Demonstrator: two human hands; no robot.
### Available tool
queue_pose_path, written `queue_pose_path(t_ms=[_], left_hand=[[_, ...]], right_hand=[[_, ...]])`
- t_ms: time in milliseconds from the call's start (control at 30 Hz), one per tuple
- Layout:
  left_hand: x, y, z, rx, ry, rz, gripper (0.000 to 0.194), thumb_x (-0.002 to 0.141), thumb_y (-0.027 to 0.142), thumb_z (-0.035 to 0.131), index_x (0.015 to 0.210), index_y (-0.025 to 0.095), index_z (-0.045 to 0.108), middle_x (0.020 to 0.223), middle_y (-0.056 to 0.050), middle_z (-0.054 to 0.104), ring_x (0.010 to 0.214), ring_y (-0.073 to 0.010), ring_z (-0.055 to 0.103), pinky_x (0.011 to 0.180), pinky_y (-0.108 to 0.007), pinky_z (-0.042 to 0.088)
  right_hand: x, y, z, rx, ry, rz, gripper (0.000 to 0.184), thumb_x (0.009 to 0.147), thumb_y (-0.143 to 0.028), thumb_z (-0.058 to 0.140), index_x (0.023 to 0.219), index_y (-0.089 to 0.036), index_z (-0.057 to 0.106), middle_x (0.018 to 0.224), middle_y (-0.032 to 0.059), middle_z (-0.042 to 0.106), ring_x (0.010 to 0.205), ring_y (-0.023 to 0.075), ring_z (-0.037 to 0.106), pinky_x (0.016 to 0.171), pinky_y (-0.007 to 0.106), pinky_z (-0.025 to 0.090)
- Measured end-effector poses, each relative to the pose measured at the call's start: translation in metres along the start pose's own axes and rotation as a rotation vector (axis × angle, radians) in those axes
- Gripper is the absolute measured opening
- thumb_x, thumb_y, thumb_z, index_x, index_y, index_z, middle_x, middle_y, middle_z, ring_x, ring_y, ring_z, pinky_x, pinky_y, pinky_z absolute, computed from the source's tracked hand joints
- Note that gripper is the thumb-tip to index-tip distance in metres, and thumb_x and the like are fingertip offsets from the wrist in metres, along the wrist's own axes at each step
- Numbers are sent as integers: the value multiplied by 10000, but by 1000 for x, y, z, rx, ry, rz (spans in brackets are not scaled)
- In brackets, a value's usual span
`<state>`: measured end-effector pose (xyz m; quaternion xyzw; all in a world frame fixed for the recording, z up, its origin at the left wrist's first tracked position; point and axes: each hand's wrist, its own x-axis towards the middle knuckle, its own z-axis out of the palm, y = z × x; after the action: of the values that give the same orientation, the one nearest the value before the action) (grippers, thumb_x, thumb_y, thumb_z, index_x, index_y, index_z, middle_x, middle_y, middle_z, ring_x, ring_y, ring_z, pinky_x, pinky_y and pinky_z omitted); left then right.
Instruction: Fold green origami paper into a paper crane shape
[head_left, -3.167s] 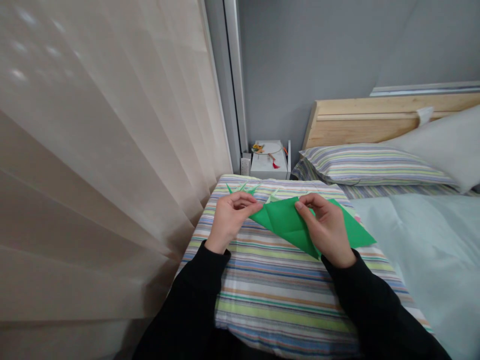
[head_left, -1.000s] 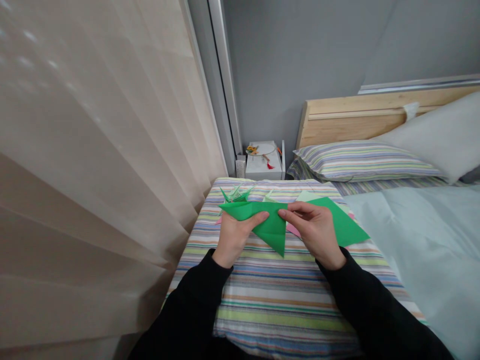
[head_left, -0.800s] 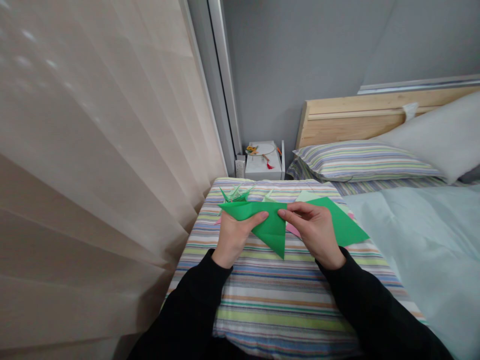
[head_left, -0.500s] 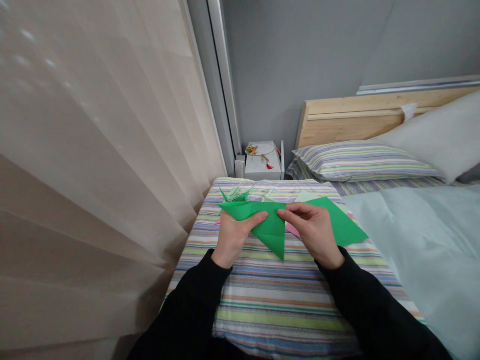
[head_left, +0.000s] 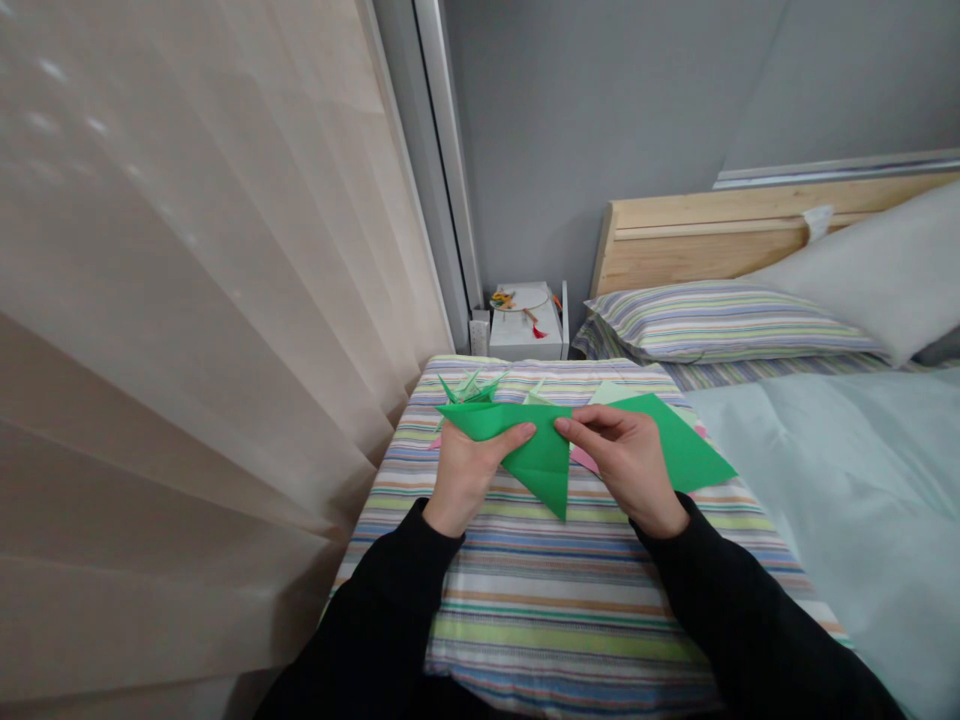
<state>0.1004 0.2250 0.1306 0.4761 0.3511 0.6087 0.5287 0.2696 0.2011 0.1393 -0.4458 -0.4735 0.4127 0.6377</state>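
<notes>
A folded green sheet of origami paper (head_left: 541, 470) is held up between both hands, with a point hanging down and another reaching left. My left hand (head_left: 466, 470) grips its left part, thumb across the front and fingers hidden behind. My right hand (head_left: 626, 455) pinches its upper right corner between thumb and fingers. Behind and to the right of my right hand lies another green sheet (head_left: 686, 450), over pale green and pink paper (head_left: 586, 460). Beyond my left hand sit green folded paper figures (head_left: 474, 388), partly covered by the held paper.
A striped cloth (head_left: 570, 600) covers the surface under my hands. A pleated curtain (head_left: 225, 350) hangs close on the left. To the right is a bed with a pale blue cover (head_left: 847, 450) and a striped pillow (head_left: 735, 325). A white nightstand (head_left: 525, 345) stands at the back.
Almost nothing differs. The hanging point of the green paper has shifted very slightly to the left; both hands keep their grip.
</notes>
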Motion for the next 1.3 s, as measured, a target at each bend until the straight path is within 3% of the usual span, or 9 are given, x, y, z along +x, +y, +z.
queue_pose_path(t_ms=[267, 500, 600, 767, 1167, 1300], left_hand=[[0, 2, 1, -12, -24, -7, 487, 608, 234, 928, 1052, 157, 745, 1049, -70, 791, 942, -242, 739, 923, -388, 590], [-2, 6, 2, 71, -116, -110, 304, 585, 266, 939, 814, 152, 775, 806, -30, 778, 703, -177, 698, 687, -280, 577], [-1, 4, 0, 65, -67, -150, 233, 648, 314, 906, 698, 143, 755, 697, -16, 736, 610, -131, 633, 608, -244, 525], [1, 2, -2, 56, 19, -125, 304, 633, 350, 909, 594, 131, 701, 593, 1, 660, 552, -104, 560, 556, -229, 458], [3, 8, -2, -17, 118, -126, 269, 622, 337, 908, 658, 124, 749, 628, -8, 670, 550, -101, 558, 532, -227, 450], [5, 11, -2, -67, 157, -98, 290, 598, 327, 917, 593, 124, 711, 565, 18, 607, 501, -75, 503, 487, -206, 426]], right_hand=[[-1, 2, -2, -17, -62, 9, 244, 699, -375, 843, 653, -188, 693, 618, -14, 641, 579, 134, 550, 586, 284, 444], [-2, -1, -3, -228, -213, -112, 153, 812, -311, 740, 749, -176, 704, 736, 16, 685, 742, 176, 597, 721, 318, 442], [-3, -2, -4, -252, -248, -119, 160, 833, -301, 710, 741, -176, 675, 718, 8, 656, 724, 171, 580, 719, 320, 439], [-3, -3, -4, -242, -304, -105, 176, 847, -300, 683, 727, -176, 646, 700, 3, 626, 709, 164, 555, 705, 316, 429], [-2, -3, -5, -237, -343, -36, 188, 825, -308, 677, 707, -171, 626, 683, -3, 598, 681, 152, 522, 658, 304, 381], [-1, -3, -5, -227, -351, -7, 193, 814, -320, 686, 705, -170, 633, 681, -3, 597, 664, 147, 510, 648, 304, 377]])
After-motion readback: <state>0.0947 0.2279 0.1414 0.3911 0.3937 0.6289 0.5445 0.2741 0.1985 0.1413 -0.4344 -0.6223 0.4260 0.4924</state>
